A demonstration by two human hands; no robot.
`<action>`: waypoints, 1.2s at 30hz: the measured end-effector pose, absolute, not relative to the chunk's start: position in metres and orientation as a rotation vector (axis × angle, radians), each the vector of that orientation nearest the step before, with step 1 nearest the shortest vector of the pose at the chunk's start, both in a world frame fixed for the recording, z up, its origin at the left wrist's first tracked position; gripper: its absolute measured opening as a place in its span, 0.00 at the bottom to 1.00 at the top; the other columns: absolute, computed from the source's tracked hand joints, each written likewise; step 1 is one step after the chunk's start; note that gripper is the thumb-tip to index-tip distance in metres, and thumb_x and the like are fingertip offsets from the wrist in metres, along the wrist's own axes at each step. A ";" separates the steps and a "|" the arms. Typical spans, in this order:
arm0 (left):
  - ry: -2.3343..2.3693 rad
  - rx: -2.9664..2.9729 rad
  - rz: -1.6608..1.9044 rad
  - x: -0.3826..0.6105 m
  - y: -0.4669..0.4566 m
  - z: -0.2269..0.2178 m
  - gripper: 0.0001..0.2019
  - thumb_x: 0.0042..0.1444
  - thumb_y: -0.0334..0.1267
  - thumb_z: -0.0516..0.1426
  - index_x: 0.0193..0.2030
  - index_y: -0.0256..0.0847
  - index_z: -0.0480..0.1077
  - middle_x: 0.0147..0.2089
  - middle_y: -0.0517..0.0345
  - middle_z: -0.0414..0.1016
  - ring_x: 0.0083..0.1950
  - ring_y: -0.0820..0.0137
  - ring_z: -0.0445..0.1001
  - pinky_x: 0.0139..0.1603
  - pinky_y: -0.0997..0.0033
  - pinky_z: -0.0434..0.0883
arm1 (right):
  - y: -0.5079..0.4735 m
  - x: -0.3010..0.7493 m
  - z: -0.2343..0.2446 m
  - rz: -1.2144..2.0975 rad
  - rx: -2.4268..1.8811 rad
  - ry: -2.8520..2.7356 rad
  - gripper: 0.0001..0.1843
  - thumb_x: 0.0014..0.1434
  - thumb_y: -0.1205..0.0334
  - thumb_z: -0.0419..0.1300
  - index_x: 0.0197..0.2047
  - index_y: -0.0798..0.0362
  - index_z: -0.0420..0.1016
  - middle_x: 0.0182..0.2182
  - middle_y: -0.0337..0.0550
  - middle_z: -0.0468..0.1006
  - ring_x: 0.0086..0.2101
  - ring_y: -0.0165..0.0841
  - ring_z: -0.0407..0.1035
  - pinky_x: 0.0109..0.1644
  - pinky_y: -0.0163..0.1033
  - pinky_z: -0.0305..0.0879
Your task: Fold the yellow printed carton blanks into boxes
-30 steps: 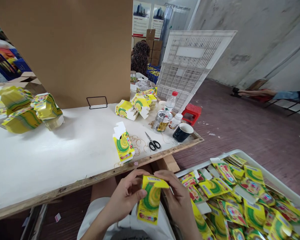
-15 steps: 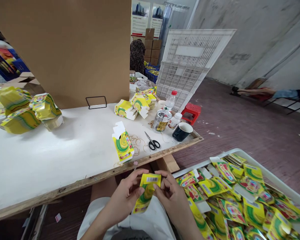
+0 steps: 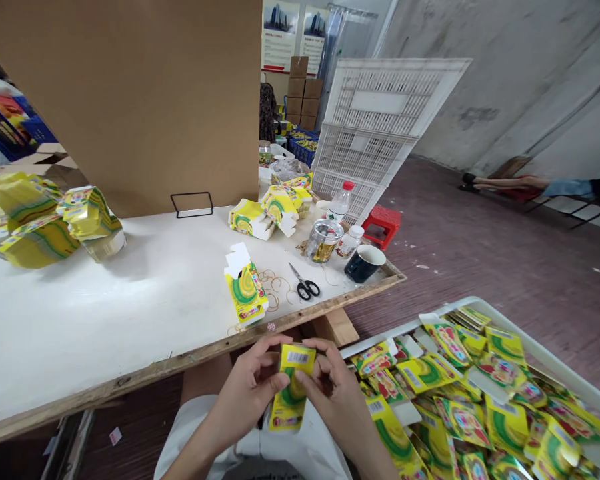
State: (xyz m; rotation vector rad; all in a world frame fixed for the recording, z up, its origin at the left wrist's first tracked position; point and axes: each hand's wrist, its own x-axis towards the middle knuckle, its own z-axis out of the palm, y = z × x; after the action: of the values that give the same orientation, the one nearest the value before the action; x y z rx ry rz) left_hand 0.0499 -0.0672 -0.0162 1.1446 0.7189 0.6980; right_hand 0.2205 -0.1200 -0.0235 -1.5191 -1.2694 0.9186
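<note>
A small yellow-green printed carton [image 3: 291, 393] is held upright over my lap, its barcode end facing up. My left hand [image 3: 253, 383] grips its left edge, thumb on the front panel and fingers behind. From the right, my right hand [image 3: 333, 387] closes on the same carton, thumb pressed on the front and fingers at the top edge. The carton's back is hidden. On the table in front lies an unfolded yellow carton [image 3: 247, 292] with white flaps up, beside rubber bands [image 3: 275, 287] and black-handled scissors [image 3: 306, 287].
A pale tray [image 3: 485, 303] heaped with flat yellow cartons stands at my right. On the white table [image 3: 170, 287] are carton bundles [image 3: 87, 217], a dark mug [image 3: 364, 264], a jar [image 3: 324, 241] and bottles [image 3: 341, 200]. White crates [image 3: 370, 127] lean behind; a person's legs [image 3: 515, 181] show far right.
Both hands and the carton have shifted slightly left, and the carton stands straighter. My right thumb has slid left and a little lower across its front.
</note>
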 end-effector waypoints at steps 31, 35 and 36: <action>0.742 2.155 1.375 0.025 -0.055 -0.034 0.22 0.60 0.22 0.55 0.55 0.49 0.77 0.52 0.54 0.83 0.56 0.63 0.80 0.63 0.64 0.72 | -0.104 0.208 -0.020 1.143 -1.306 -0.947 0.26 0.57 0.38 0.63 0.45 0.52 0.80 0.38 0.49 0.84 0.39 0.41 0.76 0.46 0.43 0.71; 0.497 2.069 1.398 0.040 -0.074 -0.039 0.22 0.59 0.25 0.59 0.59 0.45 0.74 0.61 0.50 0.77 0.66 0.61 0.70 0.70 0.61 0.64 | -0.109 0.211 -0.022 1.213 -1.284 -0.760 0.20 0.53 0.45 0.69 0.40 0.52 0.81 0.37 0.48 0.84 0.37 0.40 0.77 0.45 0.42 0.71; 0.574 1.931 1.417 0.042 -0.075 -0.040 0.22 0.59 0.27 0.60 0.60 0.45 0.73 0.65 0.49 0.72 0.70 0.60 0.65 0.72 0.60 0.61 | -0.110 0.212 -0.023 1.203 -1.293 -0.743 0.19 0.53 0.46 0.70 0.39 0.53 0.81 0.36 0.48 0.84 0.37 0.40 0.77 0.45 0.41 0.71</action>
State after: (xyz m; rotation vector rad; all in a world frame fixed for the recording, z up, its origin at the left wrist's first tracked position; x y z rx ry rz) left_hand 0.0419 -0.0746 -0.0395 1.9311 0.5738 1.4166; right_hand 0.2116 -0.1101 -0.0227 -1.2927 -0.7426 1.2030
